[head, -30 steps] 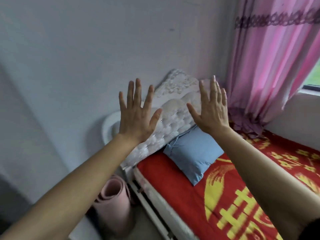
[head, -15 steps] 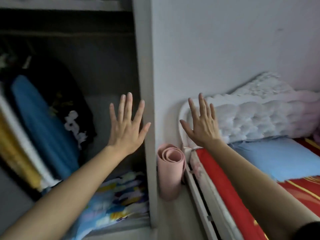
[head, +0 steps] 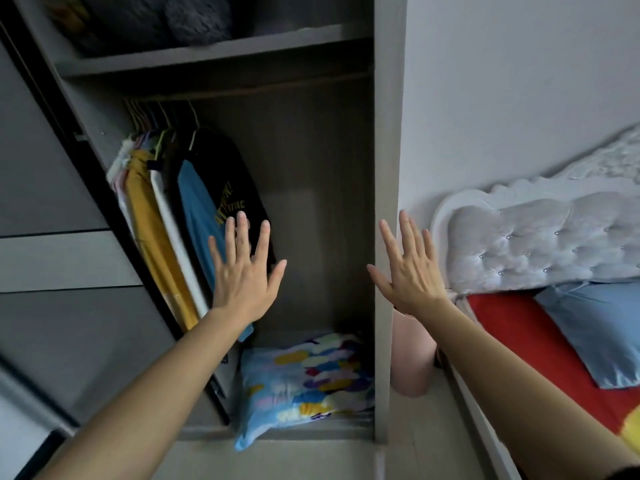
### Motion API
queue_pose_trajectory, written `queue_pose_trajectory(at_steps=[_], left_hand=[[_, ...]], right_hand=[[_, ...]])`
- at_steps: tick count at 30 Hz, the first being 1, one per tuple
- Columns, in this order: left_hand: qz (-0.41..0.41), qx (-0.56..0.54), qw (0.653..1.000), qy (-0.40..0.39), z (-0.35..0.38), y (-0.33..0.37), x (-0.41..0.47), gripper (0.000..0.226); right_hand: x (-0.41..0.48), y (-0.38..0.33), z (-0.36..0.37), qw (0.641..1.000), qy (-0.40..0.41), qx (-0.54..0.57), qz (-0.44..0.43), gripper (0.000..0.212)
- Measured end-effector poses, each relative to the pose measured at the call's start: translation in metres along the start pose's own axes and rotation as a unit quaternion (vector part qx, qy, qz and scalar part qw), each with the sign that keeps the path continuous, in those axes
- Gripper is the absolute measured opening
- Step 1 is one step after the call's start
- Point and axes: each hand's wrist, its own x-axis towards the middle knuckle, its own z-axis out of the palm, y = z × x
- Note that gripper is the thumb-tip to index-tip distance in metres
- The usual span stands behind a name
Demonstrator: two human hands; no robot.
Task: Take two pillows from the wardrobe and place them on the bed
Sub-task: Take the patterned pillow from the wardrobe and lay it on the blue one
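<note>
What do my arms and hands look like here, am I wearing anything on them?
Both forearms are bare, with no sleeves in view. The left hand and right hand wear no gloves, and no rings, watch or bracelets show. A dark bit of clothing shows at the lower right corner.

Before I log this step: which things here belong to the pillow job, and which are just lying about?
Job:
- patterned pillow on wardrobe floor
- blue pillow on bed
- left hand, right hand, both empty

Lying about:
- hanging clothes
- pink rolled mat
- tufted headboard
</note>
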Motion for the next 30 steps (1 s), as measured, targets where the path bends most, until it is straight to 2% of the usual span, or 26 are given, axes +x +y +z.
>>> queue_pose_trajectory(at_steps=[8,12,15,20,30], left_hand=[[0.057,-0.032,0.998,0.008,0.035,-0.089,0.028,0.077],[0.081,-0.052,0.995,0.015,0.067,-0.13,0.039,0.076],[0.09,-0.067,0.994,-0.008,0.102,-0.145,0.036,0.076],[0.102,-0.108,0.988,-0.046,0.168,-0.138,0.031,0.076],[0.067,-0.105,0.972,-0.197,0.346,-0.098,0.005,0.074]], right_hand=[[0.043,-0.089,0.007,0.999,0.037,-0.03,0.015,0.079],[0.059,-0.132,0.037,0.999,0.016,-0.038,0.031,0.079],[0.053,-0.155,0.07,0.999,-0.001,-0.039,0.023,0.08],[0.03,-0.156,0.132,0.998,-0.046,-0.024,0.039,0.082],[0.019,-0.103,0.309,0.977,-0.198,0.04,0.07,0.085]])
